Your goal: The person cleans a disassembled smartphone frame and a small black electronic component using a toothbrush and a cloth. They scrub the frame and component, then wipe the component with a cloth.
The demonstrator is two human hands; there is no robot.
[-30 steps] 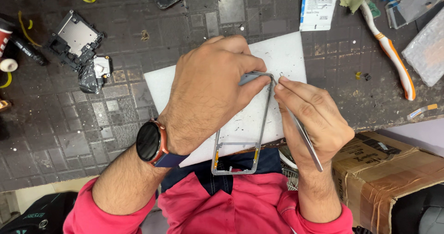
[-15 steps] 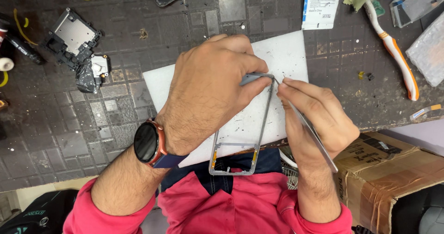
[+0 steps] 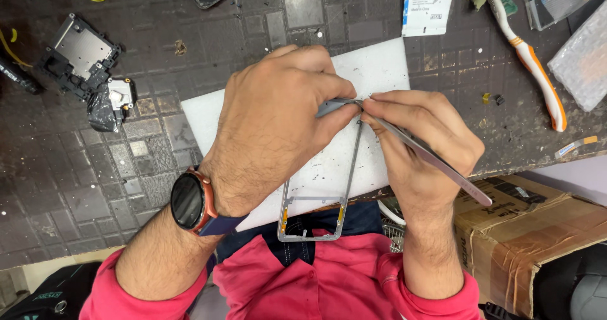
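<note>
Tweezers point(image 3: 430, 155) at phone frame point(image 3: 351, 168) corner

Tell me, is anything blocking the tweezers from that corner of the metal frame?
Nothing visible does. The right hand has the tweezers at the frame corner, beside the left hand gripping it.

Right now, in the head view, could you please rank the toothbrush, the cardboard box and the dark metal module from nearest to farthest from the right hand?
1. Cardboard box: just right of the right hand, below the table edge.
2. Toothbrush: upper right, on the table.
3. Dark metal module: far left.
</note>
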